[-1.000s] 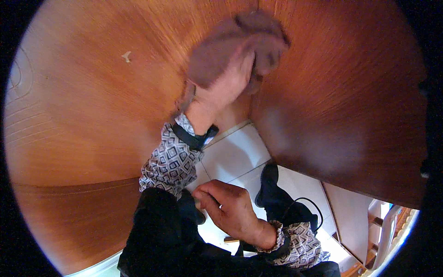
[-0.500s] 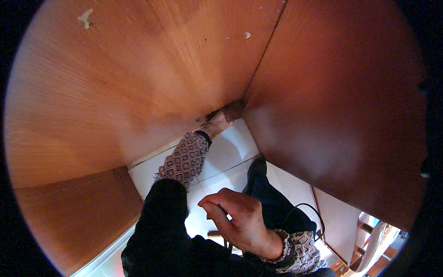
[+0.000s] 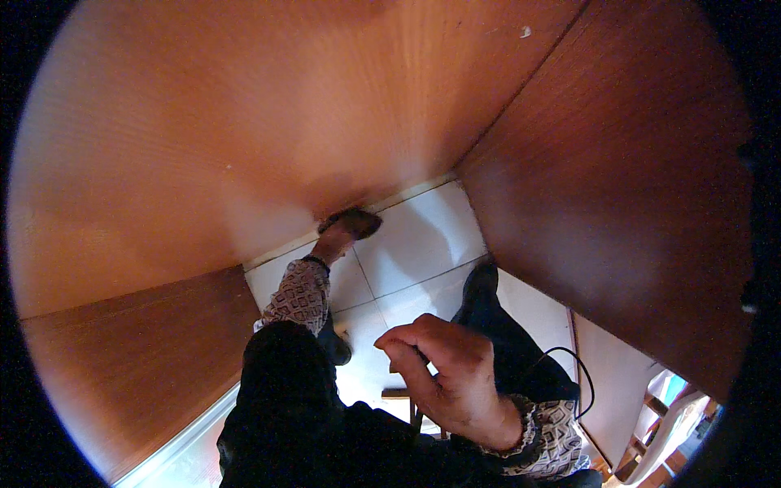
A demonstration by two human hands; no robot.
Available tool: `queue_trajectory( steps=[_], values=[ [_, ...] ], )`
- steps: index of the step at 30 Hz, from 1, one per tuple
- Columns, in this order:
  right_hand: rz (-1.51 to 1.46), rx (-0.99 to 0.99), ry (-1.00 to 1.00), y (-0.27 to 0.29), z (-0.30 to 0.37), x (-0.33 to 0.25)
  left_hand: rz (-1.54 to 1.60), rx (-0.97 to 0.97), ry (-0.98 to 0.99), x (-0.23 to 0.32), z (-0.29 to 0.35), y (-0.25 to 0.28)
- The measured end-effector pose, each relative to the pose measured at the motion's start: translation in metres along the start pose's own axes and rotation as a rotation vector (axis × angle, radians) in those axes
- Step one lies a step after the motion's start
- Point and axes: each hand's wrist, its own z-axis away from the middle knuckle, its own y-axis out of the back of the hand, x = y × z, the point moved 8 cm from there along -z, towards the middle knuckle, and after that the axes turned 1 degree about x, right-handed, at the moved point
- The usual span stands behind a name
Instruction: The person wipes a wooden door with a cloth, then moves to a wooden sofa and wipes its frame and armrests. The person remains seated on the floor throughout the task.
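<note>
A brown cloth (image 3: 362, 222) hides the fingers of the left hand (image 3: 332, 244), their grip impossible to tell, at the tiled floor's (image 3: 419, 248) far edge beside a wooden panel (image 3: 285, 98). The right hand (image 3: 455, 376) hovers, fingers curled toward the thumb.

We see a broad orange-brown wood panel (image 3: 285, 89) at eleven o'clock meeting a darker panel (image 3: 626, 163) at two, both catching hazy light, with a lower brown panel (image 3: 138, 350) at eight. White floor tiles (image 3: 415, 232) fill our dial's centre; curved-railed furniture (image 3: 679, 431) stands brightly lit at four.
</note>
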Motion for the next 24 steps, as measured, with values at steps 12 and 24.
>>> queue_trajectory(
  steps=[12,24],
  values=[
    [0.078,-0.03,-0.08,-0.018,-0.004,0.011,-0.796,0.011,1.157,-0.196,0.273,0.131],
    [0.138,-0.088,-0.116,-0.041,0.003,0.01,0.294,0.454,0.66,-0.136,0.233,0.157]
  ],
)
